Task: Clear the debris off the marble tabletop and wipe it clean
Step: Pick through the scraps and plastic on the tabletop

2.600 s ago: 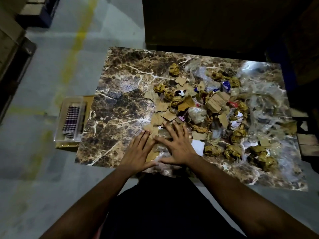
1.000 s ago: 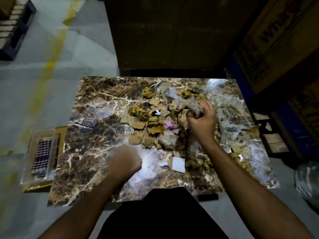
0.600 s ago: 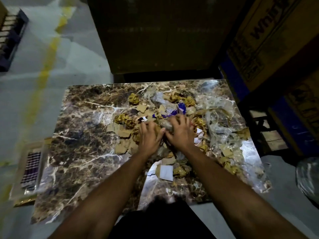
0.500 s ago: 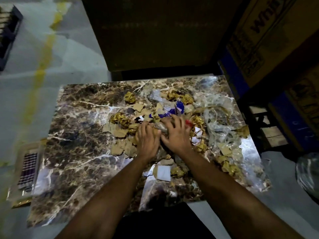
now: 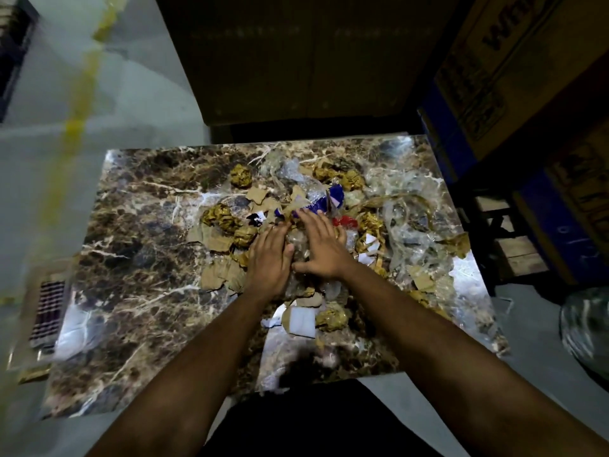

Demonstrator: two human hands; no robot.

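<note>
The brown marble tabletop (image 5: 131, 258) carries a heap of debris (image 5: 333, 206) across its middle and right: torn cardboard pieces, crumpled gold paper balls, clear plastic film, white slips, a blue wrapper and a red scrap. My left hand (image 5: 268, 258) and my right hand (image 5: 321, 249) lie side by side, palms down with fingers stretched, pressing on crumpled clear plastic in the middle of the heap. The thumbs nearly touch. A white square paper (image 5: 301, 321) lies near the front edge, between my forearms.
A clear tray with a checked cloth (image 5: 47, 315) sits low at the table's left side. Large cardboard boxes (image 5: 527, 77) stand at the right and a dark crate behind the table. A clear plastic bag (image 5: 586, 328) lies on the floor at the right.
My right hand, which gripped debris a second ago, has flattened; my left fist has opened and moved forward beside it. Both now press on the plastic in the heap.
</note>
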